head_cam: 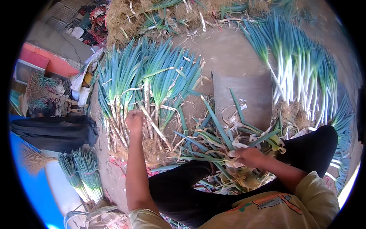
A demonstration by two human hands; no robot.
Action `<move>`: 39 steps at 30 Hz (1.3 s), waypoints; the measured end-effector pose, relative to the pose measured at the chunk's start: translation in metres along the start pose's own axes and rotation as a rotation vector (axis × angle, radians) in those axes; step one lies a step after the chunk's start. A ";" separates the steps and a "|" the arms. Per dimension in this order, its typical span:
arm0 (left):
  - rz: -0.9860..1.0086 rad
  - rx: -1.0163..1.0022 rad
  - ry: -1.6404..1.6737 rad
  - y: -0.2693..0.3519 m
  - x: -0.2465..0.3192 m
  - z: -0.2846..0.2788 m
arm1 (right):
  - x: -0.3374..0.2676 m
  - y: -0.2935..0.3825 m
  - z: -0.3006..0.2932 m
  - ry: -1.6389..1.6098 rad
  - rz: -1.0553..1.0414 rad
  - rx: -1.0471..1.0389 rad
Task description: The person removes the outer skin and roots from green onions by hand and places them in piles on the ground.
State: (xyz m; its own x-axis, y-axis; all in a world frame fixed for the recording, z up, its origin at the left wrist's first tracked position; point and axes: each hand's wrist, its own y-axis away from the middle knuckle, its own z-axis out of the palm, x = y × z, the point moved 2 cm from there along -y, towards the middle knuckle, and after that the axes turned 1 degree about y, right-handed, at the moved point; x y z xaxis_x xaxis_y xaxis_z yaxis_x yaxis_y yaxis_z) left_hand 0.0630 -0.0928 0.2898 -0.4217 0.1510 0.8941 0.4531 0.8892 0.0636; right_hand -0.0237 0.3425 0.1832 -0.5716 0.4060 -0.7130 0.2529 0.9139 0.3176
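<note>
My left hand (135, 119) is among the unpeeled green onions (148, 100), at the top of their dirty, root-ended stems. Its fingers are curled against a slanting stalk (155, 126); whether they grip it is hidden. Over my lap, my right hand (250, 157) is closed on pale, papery peeled leaves (233, 161). Under and around it spreads a heap of stripped green leaves and dry skins (211, 138). To the right lie cleaned green onions (300, 71) with white stems, roots still on.
A curved grey sheet (243, 97) stands on the floor beyond the leaf heap. More rooty onions (160, 20) are piled at the back. At left are a dark cloth (54, 133), a straw broom (37, 157) and tied green onion bundles (85, 171).
</note>
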 end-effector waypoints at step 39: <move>-0.270 -0.123 -0.898 0.033 -0.184 0.134 | 0.030 -0.021 0.010 -0.033 0.074 0.044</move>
State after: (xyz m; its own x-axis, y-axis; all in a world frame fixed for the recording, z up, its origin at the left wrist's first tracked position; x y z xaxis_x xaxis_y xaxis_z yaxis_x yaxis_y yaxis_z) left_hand 0.0498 -0.0329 0.0682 -0.9483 0.2682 0.1695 0.3097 0.8987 0.3106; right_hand -0.0384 0.3352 0.1494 -0.5242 0.4719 -0.7089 0.3280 0.8801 0.3433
